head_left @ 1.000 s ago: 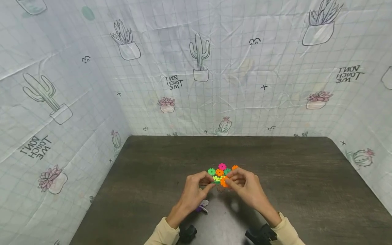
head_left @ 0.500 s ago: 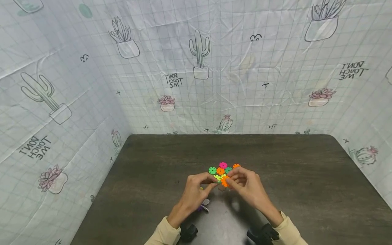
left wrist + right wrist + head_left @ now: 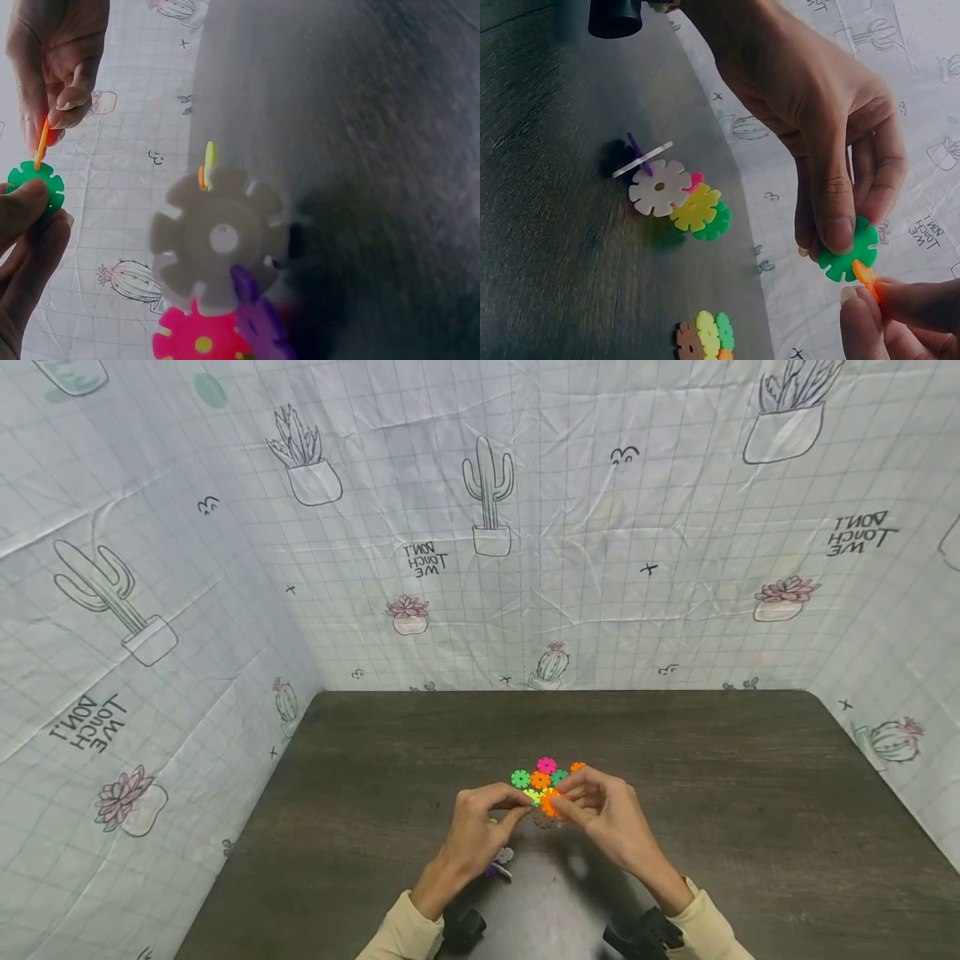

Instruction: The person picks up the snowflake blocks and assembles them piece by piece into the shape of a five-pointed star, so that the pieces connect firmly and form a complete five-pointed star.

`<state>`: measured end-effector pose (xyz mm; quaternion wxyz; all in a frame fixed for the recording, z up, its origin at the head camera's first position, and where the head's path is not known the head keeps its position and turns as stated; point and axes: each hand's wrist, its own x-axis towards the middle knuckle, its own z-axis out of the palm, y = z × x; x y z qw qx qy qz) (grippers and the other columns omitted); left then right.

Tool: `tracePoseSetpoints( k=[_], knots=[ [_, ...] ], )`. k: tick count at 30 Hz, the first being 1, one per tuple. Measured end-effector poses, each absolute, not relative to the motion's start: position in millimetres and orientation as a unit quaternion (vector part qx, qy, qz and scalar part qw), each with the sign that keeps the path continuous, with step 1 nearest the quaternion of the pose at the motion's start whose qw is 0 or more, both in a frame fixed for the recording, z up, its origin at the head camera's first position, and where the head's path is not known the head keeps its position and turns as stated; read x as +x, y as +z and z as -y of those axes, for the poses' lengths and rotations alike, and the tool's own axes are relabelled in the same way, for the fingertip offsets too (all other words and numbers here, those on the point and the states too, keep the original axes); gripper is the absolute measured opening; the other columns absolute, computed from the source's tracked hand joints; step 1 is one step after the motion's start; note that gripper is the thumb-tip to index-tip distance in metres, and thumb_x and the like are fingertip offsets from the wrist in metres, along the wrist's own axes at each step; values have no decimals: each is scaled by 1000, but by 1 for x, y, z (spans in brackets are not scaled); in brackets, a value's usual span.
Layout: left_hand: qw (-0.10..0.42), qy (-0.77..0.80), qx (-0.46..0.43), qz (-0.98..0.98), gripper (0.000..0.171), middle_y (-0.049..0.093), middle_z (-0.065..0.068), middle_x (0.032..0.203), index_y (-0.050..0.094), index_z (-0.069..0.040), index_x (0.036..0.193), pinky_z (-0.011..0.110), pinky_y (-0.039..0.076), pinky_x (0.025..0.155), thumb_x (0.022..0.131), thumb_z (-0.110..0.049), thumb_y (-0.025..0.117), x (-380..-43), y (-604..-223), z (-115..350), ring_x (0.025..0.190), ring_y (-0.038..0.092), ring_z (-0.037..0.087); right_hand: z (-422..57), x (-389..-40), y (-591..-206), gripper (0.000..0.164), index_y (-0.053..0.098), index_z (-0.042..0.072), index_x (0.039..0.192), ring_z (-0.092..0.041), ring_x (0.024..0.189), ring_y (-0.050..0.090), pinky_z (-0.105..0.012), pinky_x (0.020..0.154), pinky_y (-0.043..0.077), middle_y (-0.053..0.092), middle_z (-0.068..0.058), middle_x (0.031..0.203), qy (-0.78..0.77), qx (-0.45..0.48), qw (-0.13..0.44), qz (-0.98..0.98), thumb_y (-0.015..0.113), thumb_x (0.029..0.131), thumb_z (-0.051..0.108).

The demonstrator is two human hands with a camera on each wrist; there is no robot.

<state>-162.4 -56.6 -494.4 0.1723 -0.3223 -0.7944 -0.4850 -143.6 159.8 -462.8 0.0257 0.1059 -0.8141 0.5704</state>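
My left hand [image 3: 480,827] pinches a green notched disc [image 3: 864,238] between thumb and fingers. My right hand [image 3: 613,822] pinches an orange notched disc [image 3: 551,803] by its edge. Both hands are raised above the table, fingertips close together. In the wrist views the orange disc stands edge-on to the green one, its rim meeting a notch in the green rim. How deep it sits in the notch I cannot tell.
Several loose notched discs lie beyond the hands, among them a pink disc [image 3: 547,765] and a light green disc [image 3: 521,778]. Near the left wrist, a white disc [image 3: 660,187] and a purple disc [image 3: 259,319] lie on the dark table [image 3: 375,760]. Printed cloth [image 3: 570,527] hangs behind.
The left fingertips have come slightly closer to the right hand, bringing the green disc up to the orange one. Over the last half second the hands barely move.
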Motion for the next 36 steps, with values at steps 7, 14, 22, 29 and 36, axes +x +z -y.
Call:
tracePoseSetpoints(
  k=[7, 14, 22, 29, 36],
  knots=[
    [187, -463, -334, 799, 9, 81, 3, 89, 79, -9, 93, 15, 60, 75, 87, -2, 82, -163, -495, 58, 80, 77, 8, -157, -144, -465, 14, 73, 2, 98, -23, 70, 77, -36, 65, 65, 78, -14, 87, 579, 108, 18, 808, 81, 91, 11],
    [181, -458, -333, 804, 8, 81, 3, 89, 79, -8, 93, 13, 59, 74, 88, -2, 82, -163, -496, 58, 79, 76, 8, -157, -145, -468, 12, 75, 2, 97, -22, 68, 77, -36, 61, 64, 79, -13, 87, 571, 101, 27, 814, 82, 90, 9],
    [191, -442, -362, 798, 8, 80, 3, 87, 79, -7, 92, 11, 58, 74, 87, -2, 82, -164, -496, 61, 78, 75, 6, -152, -144, -471, 12, 73, 0, 95, -17, 67, 76, -38, 62, 64, 79, -15, 85, 578, 102, 17, 810, 82, 89, 7],
    [194, -459, -341, 797, 12, 80, 2, 90, 78, -9, 96, 12, 59, 75, 87, -1, 82, -165, -494, 62, 81, 77, 8, -156, -150, -478, 15, 74, 3, 101, -21, 68, 77, -37, 62, 64, 79, -12, 86, 562, 117, 35, 818, 76, 97, 17],
    [244, -458, -328, 790, 16, 77, -1, 86, 79, -11, 96, 16, 59, 70, 85, 0, 84, -167, -498, 67, 76, 73, 6, -163, -160, -486, 16, 77, 9, 99, -22, 70, 75, -25, 59, 58, 78, -8, 88, 454, 92, 31, 886, 72, 100, 25]
  ],
)
